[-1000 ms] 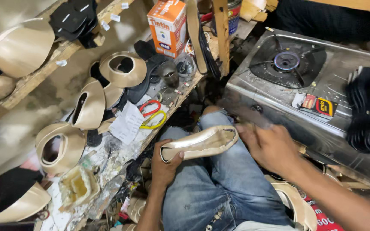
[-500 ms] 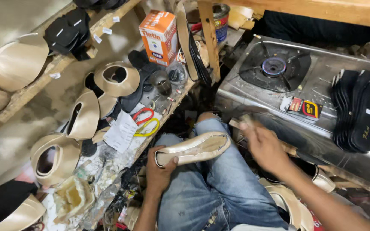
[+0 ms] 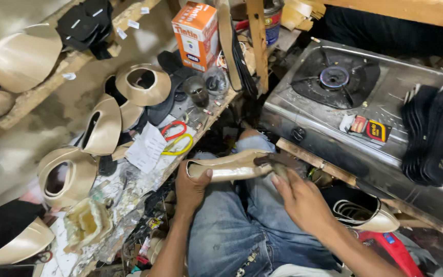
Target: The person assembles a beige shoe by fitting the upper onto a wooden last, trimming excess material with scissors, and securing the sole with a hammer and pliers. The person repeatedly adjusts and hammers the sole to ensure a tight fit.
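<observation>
My left hand [image 3: 190,183] grips the heel end of a beige shoe [image 3: 229,166] held sideways over my lap in blue jeans [image 3: 232,231]. My right hand [image 3: 301,197] is at the shoe's toe end, its fingers closed around a dark tool [image 3: 273,161] that rests against the toe. The tool is blurred and its exact kind is unclear.
A low workbench [image 3: 129,174] on the left holds several beige shoe uppers [image 3: 103,125], red and yellow loops [image 3: 175,138], paper, an orange box [image 3: 197,33]. A steel gas stove [image 3: 344,97] is on the right with black soles [image 3: 437,133] stacked on it. Another beige shoe [image 3: 370,218] lies by my right knee.
My right hand has come from the stove's edge down to the shoe's toe with the dark tool. The shoe has stayed in my left hand.
</observation>
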A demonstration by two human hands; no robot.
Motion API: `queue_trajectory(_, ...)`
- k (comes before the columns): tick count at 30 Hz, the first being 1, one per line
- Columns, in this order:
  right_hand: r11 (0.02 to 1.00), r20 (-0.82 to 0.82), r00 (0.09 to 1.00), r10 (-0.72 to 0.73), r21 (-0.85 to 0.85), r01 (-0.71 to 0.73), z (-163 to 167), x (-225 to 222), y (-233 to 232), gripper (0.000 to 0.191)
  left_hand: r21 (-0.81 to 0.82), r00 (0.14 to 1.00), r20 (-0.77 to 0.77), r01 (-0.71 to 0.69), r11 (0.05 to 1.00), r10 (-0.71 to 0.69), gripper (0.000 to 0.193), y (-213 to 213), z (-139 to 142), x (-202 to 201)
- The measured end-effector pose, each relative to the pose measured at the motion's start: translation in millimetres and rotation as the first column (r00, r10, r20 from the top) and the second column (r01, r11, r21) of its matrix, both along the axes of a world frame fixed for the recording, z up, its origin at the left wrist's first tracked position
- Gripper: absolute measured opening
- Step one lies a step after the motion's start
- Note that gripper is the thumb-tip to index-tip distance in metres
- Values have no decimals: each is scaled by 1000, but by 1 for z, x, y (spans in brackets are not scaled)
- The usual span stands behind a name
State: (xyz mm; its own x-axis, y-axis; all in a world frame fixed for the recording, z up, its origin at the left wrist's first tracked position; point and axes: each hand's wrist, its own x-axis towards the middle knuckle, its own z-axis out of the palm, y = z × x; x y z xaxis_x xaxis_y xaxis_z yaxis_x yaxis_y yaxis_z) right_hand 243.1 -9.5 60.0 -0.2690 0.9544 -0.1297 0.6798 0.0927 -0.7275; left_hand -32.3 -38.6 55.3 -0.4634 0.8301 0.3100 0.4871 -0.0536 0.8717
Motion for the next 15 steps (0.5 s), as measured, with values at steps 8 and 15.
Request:
queue_trajectory(8,941,-199,972,126,335,-54,33,-11,4,39,-18,999,-42,-32,999,31,45,-1,5,-1)
queue_trajectory(15,962,23,979,201,183,-202,38,-23,14,33,-43,999,16,-36,998,37,52,-2,6,1)
